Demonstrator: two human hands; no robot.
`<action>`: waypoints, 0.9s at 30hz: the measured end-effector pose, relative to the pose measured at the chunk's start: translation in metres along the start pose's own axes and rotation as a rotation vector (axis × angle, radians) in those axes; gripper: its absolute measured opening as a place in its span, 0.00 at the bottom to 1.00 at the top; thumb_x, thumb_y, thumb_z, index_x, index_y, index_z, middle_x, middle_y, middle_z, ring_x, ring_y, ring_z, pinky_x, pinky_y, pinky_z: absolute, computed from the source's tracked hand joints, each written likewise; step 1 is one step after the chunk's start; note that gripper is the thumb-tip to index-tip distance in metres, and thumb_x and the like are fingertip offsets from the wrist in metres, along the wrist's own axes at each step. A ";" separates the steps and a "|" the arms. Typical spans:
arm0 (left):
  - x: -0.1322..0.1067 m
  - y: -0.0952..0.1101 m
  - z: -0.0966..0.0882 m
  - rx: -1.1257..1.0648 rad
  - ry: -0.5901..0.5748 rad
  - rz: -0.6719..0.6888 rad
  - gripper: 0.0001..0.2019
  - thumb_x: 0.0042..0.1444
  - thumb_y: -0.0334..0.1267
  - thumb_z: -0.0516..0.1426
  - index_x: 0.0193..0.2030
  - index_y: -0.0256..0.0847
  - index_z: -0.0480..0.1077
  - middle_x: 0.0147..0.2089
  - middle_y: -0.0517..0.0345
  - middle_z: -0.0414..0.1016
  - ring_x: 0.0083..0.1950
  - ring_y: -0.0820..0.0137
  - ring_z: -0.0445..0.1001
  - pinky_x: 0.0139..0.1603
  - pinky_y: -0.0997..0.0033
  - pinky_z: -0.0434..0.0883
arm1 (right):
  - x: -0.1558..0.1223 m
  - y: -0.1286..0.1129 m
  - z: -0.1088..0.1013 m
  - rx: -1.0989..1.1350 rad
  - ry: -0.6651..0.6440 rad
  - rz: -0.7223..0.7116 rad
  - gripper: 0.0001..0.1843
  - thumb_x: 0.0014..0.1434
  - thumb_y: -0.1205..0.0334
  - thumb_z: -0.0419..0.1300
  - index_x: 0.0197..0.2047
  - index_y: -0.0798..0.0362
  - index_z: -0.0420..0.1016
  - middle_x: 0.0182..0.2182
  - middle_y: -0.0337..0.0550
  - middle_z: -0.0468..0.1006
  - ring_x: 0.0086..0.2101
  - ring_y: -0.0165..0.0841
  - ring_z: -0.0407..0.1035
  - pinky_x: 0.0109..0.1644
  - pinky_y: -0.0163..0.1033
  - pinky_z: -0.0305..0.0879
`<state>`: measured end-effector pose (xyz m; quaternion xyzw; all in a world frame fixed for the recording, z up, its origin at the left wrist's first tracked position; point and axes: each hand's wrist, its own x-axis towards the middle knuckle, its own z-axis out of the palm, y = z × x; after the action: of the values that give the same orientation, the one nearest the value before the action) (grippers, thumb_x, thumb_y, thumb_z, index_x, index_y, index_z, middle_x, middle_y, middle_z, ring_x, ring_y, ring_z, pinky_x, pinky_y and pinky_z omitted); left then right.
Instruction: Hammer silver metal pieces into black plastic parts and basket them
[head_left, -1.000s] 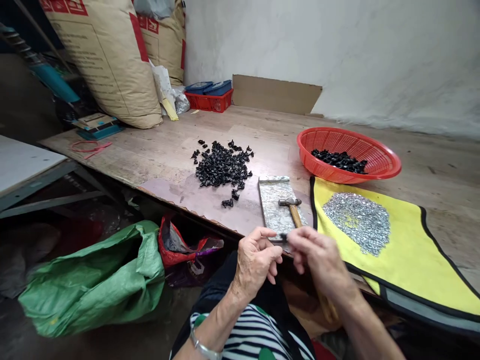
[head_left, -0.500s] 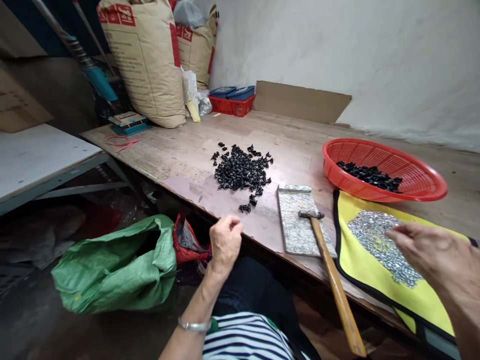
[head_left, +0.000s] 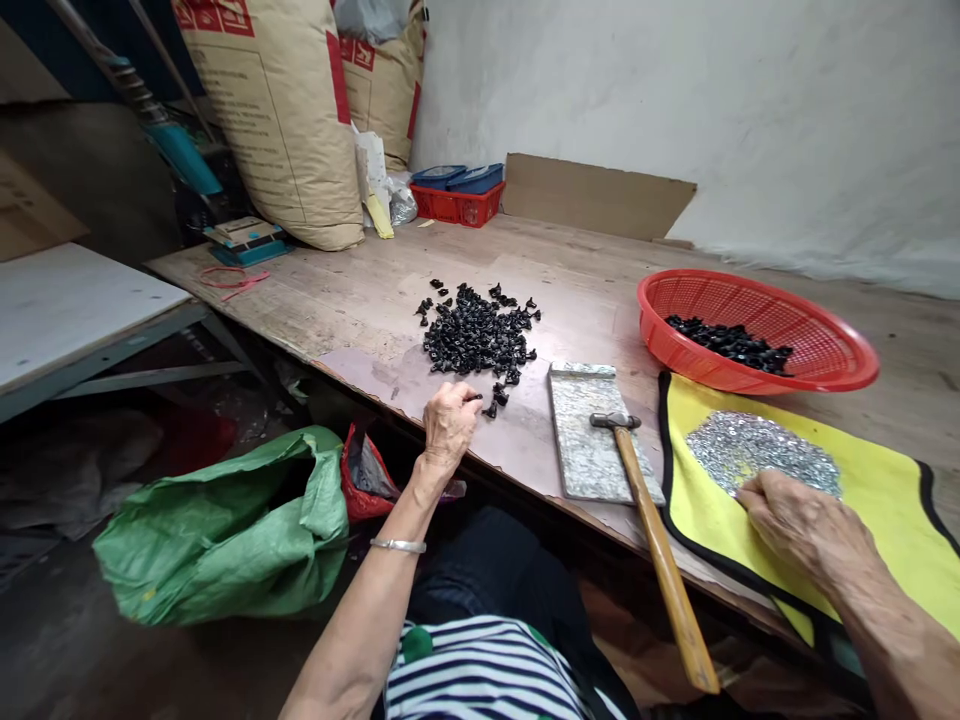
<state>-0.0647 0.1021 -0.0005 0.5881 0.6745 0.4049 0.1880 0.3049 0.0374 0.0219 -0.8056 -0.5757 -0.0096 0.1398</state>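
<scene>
My left hand [head_left: 448, 425] is closed at the table's front edge, its thumb and finger pinching a small black part [head_left: 475, 398]. Just beyond it lies a loose heap of small black parts [head_left: 480, 332], with a few strays close to my fingertips. Over the yellow cloth [head_left: 701, 505] with black edging, my right hand [head_left: 802, 525] is closed, fingertips down at the rim of a pile of tiny shiny silver pieces [head_left: 757, 440]. What those fingers hold, if anything, is hidden. Between my hands a hammer [head_left: 660, 545] rests with its head on a grey stone slab [head_left: 589, 440].
A red plastic basket [head_left: 832, 360] with more black parts stands behind the cloth. Large paper sacks [head_left: 277, 120], a small red crate [head_left: 457, 207] and a cardboard strip [head_left: 592, 197] line the back. A green sack [head_left: 240, 540] sits below the table's left edge.
My left hand has moved forward to the stray black parts and pinched one. My right hand has come down and left to the near side of the silver pile. The view has shifted slightly.
</scene>
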 end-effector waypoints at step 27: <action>-0.106 0.091 0.015 -1.248 -0.377 -0.547 0.11 0.35 0.34 0.67 0.26 0.31 0.73 0.19 0.59 0.72 0.19 0.73 0.71 0.20 0.73 0.73 | -0.091 -0.147 -0.014 1.286 -0.232 0.116 0.06 0.45 0.60 0.66 0.27 0.52 0.78 0.25 0.39 0.77 0.26 0.30 0.70 0.31 0.35 0.69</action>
<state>0.0297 0.0046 0.0368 0.2400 0.3959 0.5454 0.6987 0.1399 -0.0059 0.0505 -0.5871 -0.4334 0.4309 0.5309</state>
